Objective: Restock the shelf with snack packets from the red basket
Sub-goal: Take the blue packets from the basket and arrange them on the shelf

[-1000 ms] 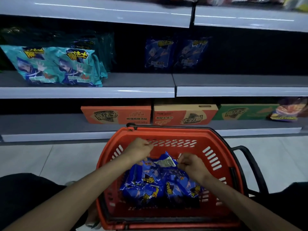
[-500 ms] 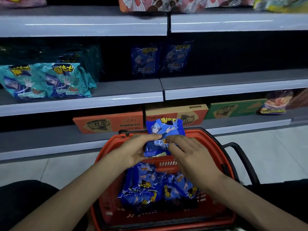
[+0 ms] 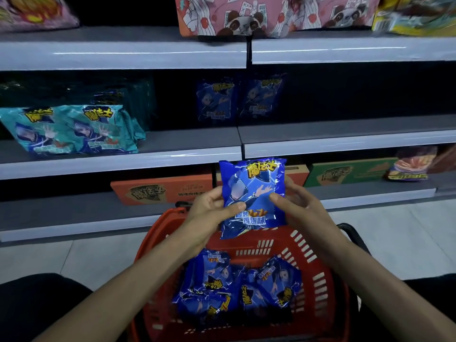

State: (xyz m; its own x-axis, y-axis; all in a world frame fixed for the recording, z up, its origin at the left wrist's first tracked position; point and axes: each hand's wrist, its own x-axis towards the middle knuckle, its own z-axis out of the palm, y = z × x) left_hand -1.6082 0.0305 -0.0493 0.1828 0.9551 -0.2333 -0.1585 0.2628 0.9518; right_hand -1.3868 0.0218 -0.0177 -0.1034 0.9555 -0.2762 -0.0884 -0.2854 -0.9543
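Hands meet on one blue packet [image 3: 253,193]. The left hand [image 3: 209,213] pinches its left edge, thumb on the printed front and the rest tucked behind. The right hand [image 3: 301,206] grips the right edge the same way. The packet stands upright with its face toward the person, held in the air above the far rim of the red basket [image 3: 320,267].

Down in the basket lie loose packets [image 3: 222,287] of the same blue kind, heaped together. Past the held packet runs the middle shelf [image 3: 345,137]. Two matching packets [image 3: 237,99] stand side by side at the back of it, in shadow, near the joint between its boards. Well to the left on that shelf sit teal packets [image 3: 71,129]. On the lowest shelf, behind the basket, lie an orange box [image 3: 160,191] and a green box [image 3: 345,171]. A pink panda bag [image 3: 271,16] sits on the top shelf.
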